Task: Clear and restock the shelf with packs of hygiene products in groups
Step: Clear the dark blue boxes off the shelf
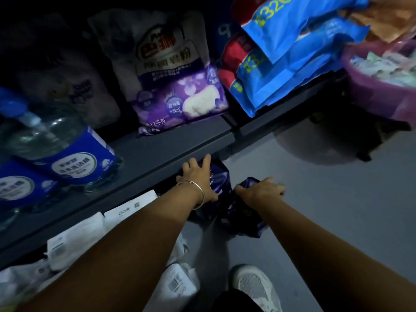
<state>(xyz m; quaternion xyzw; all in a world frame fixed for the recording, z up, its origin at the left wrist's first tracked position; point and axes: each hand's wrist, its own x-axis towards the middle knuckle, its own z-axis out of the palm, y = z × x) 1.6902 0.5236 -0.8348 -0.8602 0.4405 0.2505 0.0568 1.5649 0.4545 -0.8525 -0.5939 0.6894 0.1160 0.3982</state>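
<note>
Two dark purple packs stand at the open end of the bottom shelf, just under the dark shelf board (pixel 157 152). My left hand (pixel 198 179), with a bangle on the wrist, lies spread over the top of the left purple pack (pixel 221 176), thumb hooked round its near side. My right hand (pixel 262 190) grips the crumpled top of the right purple pack (pixel 245 224), which sits on the grey floor. White packs (pixel 76 239) lie in a row on the bottom shelf to the left, partly hidden by my left forearm.
On the board above stand blue-labelled clear bottles (pixel 63 149), a purple-and-white powder bag (pixel 171 86) and stacked blue packs (pixel 292 59). A purple basin (pixel 378 91) of small items sits at the right. A white shoe (pixel 254 287) is on the grey floor (pixel 337 199).
</note>
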